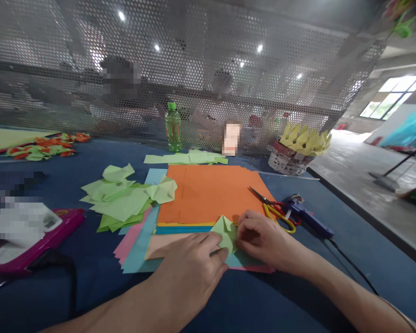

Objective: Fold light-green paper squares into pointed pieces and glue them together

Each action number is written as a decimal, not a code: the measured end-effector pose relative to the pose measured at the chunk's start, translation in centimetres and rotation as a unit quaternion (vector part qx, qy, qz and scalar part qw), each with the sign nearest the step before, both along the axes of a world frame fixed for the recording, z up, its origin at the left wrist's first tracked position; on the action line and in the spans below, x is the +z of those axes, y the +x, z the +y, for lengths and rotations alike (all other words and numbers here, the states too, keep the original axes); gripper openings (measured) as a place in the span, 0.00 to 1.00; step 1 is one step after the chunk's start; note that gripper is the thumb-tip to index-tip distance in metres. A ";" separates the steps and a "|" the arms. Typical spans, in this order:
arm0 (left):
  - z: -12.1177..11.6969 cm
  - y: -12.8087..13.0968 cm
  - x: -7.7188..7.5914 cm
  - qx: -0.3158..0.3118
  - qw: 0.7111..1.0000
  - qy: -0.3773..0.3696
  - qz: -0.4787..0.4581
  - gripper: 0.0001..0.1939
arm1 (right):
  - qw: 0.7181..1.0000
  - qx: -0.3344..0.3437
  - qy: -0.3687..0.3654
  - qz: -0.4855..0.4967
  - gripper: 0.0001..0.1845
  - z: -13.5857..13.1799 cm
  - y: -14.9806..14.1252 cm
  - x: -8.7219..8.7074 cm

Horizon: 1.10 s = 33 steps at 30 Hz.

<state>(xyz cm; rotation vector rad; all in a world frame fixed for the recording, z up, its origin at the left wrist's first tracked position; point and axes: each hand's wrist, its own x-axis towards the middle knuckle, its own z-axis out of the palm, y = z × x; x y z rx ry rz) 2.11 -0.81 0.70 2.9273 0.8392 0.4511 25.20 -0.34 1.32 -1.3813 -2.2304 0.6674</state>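
The left hand (197, 259) is mostly closed, its thumb and bent fingers on the left part of the folded paper (224, 229), which it holds. The right hand (258, 236) is half curled at the paper's right edge, with a rounded hollow between forefinger and thumb; whether it pinches the edge I cannot tell. The folded paper is light green, peaked at the top, and lies between the two hands.

The left forearm comes in from the lower left, back of the hand up. The right forearm slants in from the lower right, thumb side toward the paper.

Under the hands is a layered stack of coloured sheets, with orange sheets (211, 192) on top at the back and blue, pink and peach edges showing in front and at the left. Scissors (277, 215) with red and yellow handles lie at the stack's right side, blades over the orange, beside a blue glue gun (308, 217). Loose green sheets (121, 199) are heaped at the left, partly over the stack. Behind it are green strips (190, 157) and a green bottle (173, 129), upright. A basket (289, 159) with yellow folded points stands at the back right, all on a blue table (249, 305).
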 end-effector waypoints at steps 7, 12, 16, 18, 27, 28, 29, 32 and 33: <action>0.0 0.0 -0.1 0.005 1.000 -0.003 0.009 0.13 | 1.000 -0.012 0.005 0.000 0.05 -0.1 0.0 -0.1; -0.1 0.2 0.1 0.005 0.999 -0.011 0.030 0.13 | 1.000 -0.017 0.010 -0.012 0.06 -0.1 -0.2 0.1; -0.1 0.3 0.4 0.012 0.999 -0.019 0.047 0.12 | 1.000 -0.016 0.008 -0.012 0.05 -0.2 -0.2 0.1; -0.2 0.3 0.4 0.009 0.999 -0.015 0.050 0.11 | 1.000 -0.017 0.011 -0.015 0.06 -0.3 -0.2 0.1; -0.3 0.1 0.2 0.006 0.999 -0.006 0.053 0.14 | 0.999 -0.027 0.015 -0.031 0.06 -0.4 -0.5 0.2; -0.3 0.2 0.2 0.004 0.998 -0.005 0.055 0.17 | 0.999 -0.028 0.016 -0.032 0.06 -0.4 -0.5 0.2; -0.3 0.3 0.2 0.005 0.998 -0.003 0.056 0.19 | 0.999 -0.030 0.017 -0.033 0.06 -0.4 -0.5 0.2; -0.2 0.5 0.2 0.010 0.998 0.006 0.054 0.28 | 0.999 -0.036 0.014 -0.032 0.06 -0.5 -0.5 0.2; -0.2 0.6 0.2 0.010 0.999 0.009 0.052 0.30 | 0.999 -0.037 0.013 -0.030 0.06 -0.5 -0.5 0.2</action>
